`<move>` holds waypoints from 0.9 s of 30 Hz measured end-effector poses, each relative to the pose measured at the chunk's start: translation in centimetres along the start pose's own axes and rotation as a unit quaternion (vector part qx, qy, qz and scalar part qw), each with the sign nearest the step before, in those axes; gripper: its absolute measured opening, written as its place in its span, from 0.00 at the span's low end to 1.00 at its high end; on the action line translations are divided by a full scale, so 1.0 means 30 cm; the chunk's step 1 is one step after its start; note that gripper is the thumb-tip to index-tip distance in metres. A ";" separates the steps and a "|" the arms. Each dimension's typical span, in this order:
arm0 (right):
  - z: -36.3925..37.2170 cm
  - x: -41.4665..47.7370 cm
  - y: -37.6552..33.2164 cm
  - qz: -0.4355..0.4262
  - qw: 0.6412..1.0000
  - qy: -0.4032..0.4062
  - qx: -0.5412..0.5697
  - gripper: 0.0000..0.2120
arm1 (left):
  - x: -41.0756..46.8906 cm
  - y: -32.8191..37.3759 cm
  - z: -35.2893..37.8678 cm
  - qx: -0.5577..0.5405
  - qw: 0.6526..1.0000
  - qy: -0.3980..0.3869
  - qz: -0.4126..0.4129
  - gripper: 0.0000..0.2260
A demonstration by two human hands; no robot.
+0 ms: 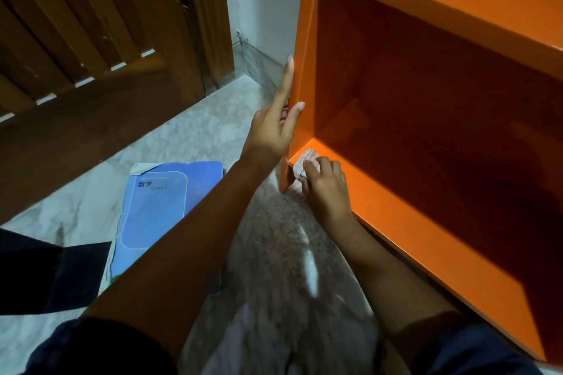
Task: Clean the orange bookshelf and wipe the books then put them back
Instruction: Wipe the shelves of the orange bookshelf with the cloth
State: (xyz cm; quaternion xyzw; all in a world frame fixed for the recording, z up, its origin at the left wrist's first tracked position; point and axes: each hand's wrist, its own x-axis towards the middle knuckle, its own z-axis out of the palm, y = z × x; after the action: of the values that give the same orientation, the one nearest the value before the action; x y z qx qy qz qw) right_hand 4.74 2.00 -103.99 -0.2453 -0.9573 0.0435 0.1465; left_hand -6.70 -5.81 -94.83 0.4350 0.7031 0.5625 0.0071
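Note:
The orange bookshelf (426, 76) fills the right of the view, its lower compartment bare. My left hand (275, 122) lies with straight fingers flat against the outside of the shelf's left side panel, the thumb on its front edge. My right hand (324, 183) grips a crumpled whitish cloth (303, 166) and presses it onto the bottom board at the front left corner. A blue book (158, 207) with a printed cover lies flat on the floor to the left, partly hidden by my left forearm.
A brown wooden door (100, 70) stands at the left, a white wall (262, 0) behind the shelf. The floor is pale marble (189, 137). My dark-clothed knees (91, 344) fill the bottom edge.

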 end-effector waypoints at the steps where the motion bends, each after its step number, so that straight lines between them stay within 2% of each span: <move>1: -0.001 -0.016 0.005 0.003 1.000 0.002 0.006 0.17 | -0.004 0.006 0.003 0.000 1.000 0.003 -0.001 0.27; 7: -0.021 -0.091 0.014 0.048 0.996 0.008 0.080 0.14 | -0.012 0.035 -0.016 0.015 1.000 -0.001 -0.002 0.29; 11: -0.048 -0.113 -0.023 0.095 0.979 -0.008 0.182 0.14 | -0.014 0.036 -0.041 -0.003 1.000 -0.020 -0.022 0.30; 16: -0.118 -0.055 -0.098 0.151 0.919 0.107 0.348 0.14 | 0.024 0.058 -0.078 -0.051 0.998 -0.022 -0.041 0.26; 20: -0.169 0.060 -0.140 0.173 0.878 0.177 0.410 0.14 | 0.046 0.092 -0.088 -0.096 0.994 -0.015 -0.050 0.22; 27: -0.135 0.134 -0.168 0.209 0.832 0.204 0.471 0.13 | 0.046 0.074 -0.080 -0.102 0.993 -0.014 -0.051 0.23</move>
State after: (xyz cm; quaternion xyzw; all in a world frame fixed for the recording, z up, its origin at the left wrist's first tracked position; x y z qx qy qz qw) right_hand 0.30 -0.42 -98.31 -0.3439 -0.6952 0.4678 0.4238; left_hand -7.41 -6.87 -91.52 0.4029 0.6632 0.6242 0.0899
